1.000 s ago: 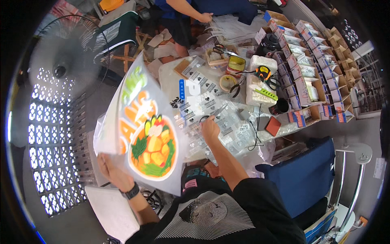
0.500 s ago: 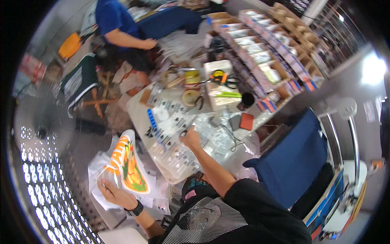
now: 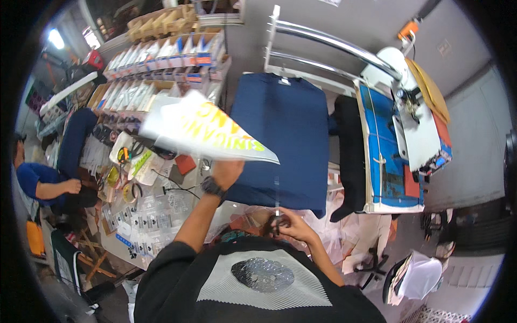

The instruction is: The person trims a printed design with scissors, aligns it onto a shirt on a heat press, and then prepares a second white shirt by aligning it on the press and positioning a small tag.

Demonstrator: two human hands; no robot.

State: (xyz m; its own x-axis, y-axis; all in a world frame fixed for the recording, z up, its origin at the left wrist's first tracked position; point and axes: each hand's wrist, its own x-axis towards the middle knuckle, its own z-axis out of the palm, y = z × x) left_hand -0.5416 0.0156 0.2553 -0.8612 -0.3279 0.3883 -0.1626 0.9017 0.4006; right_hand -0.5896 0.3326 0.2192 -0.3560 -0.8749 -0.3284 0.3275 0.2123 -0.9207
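Note:
My left hand [image 3: 228, 173], with a black watch on its wrist, grips the lower edge of a translucent printed film sheet [image 3: 186, 132]. The sheet is blurred by motion and bears yellow-green and orange lettering. Beneath and beside it, a navy T-shirt [image 3: 285, 118] is spread flat, its collar at the far end. Close to the shirt's near hem, my right hand [image 3: 296, 226] is closed around a small dark thing [image 3: 274, 224]. A narrow pale strip [image 3: 277, 199] rises from that thing over the hem; its kind is unclear.
Boxes of white packets [image 3: 156, 54] line the back left. Scissors [image 3: 137, 148] and a red block [image 3: 186, 164] lie on the cluttered table [image 3: 116, 245]. Right of the shirt are black fabric [image 3: 347, 156] and a machine [image 3: 414, 134]. A co-worker in blue [image 3: 40, 180] is at far left.
My view has swung right, from the cluttered table to the navy shirt. My left hand has lifted the printed sheet from the left side over to the shirt. My right hand has left the table.

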